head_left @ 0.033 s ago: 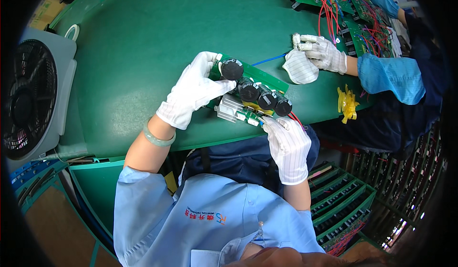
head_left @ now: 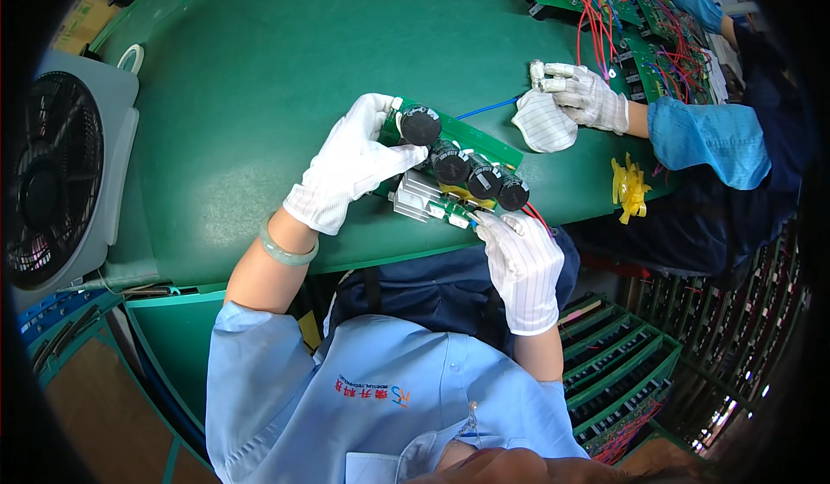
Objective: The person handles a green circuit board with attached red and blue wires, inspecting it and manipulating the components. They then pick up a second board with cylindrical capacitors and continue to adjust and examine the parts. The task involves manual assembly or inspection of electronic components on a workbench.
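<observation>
Mid-frame, that circuit board point(head_left: 497, 148) looks stiff, heavyish, fragile; best held by its edges, clear of the capacitors point(head_left: 450, 164). The left grip point(head_left: 350, 162) is closed around its left end; the right grip point(head_left: 524, 255) meets its lower edge, how tightly I can't tell.

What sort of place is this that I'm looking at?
Most likely an electronics assembly workshop. A circuit board with large black capacitors is being handled at a green work surface, and more boards with red wires lie at the upper right.
</observation>
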`<state>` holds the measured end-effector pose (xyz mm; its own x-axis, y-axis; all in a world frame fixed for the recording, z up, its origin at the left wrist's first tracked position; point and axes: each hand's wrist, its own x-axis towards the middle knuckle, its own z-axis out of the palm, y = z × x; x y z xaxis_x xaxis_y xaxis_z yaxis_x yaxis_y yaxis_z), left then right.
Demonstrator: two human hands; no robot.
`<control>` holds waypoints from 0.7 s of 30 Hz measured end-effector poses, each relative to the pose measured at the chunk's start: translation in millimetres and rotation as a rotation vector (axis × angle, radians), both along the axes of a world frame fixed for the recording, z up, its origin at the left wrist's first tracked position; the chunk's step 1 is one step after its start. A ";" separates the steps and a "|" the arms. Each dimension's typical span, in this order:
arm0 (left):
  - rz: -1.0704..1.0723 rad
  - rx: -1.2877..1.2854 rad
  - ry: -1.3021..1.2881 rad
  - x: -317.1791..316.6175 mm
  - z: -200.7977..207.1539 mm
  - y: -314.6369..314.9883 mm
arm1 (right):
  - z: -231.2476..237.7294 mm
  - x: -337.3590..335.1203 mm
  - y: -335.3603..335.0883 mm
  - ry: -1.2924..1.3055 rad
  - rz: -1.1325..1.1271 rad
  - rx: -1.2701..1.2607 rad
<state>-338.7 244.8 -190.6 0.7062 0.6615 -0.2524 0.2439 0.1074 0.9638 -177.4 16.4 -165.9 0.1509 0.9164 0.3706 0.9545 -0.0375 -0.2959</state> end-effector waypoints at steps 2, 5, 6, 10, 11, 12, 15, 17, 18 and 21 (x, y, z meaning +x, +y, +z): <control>0.000 -0.007 -0.001 0.1 0.9 0.0 | 1.3 -1.0 0.3 0.019 -0.016 -0.017; -0.005 -0.015 -0.019 -0.2 -2.3 0.0 | 0.2 -0.8 1.2 0.025 -0.010 0.002; -0.008 -0.015 -0.032 -0.5 -3.7 0.0 | 1.2 -1.2 1.6 0.051 -0.017 -0.012; -0.003 -0.014 -0.025 0.6 -4.2 0.0 | 1.2 -2.2 2.5 0.086 -0.031 -0.004; -0.005 -0.011 -0.027 0.9 -4.3 0.2 | -0.5 -2.1 2.3 0.078 -0.030 0.014; -0.006 -0.009 -0.028 1.0 -4.7 0.4 | -2.1 -2.5 1.8 0.070 -0.035 0.020; -0.007 -0.001 -0.011 1.2 -2.4 0.2 | -3.1 -5.3 0.2 0.051 -0.052 0.022; -0.004 0.004 -0.002 0.5 -2.5 -0.1 | 0.3 -8.5 0.1 0.049 -0.065 0.001; -0.002 0.007 -0.004 0.4 -3.3 -0.3 | -1.0 -9.4 -0.6 0.032 -0.071 0.011; -0.009 0.014 0.010 0.5 -3.0 0.1 | -4.4 -12.9 -2.5 -0.004 -0.093 0.021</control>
<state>-338.1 244.8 -193.6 0.7098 0.6586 -0.2500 0.2540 0.0918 0.9628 -190.3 13.9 -170.3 0.2333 0.8906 0.3904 0.9484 -0.1198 -0.2935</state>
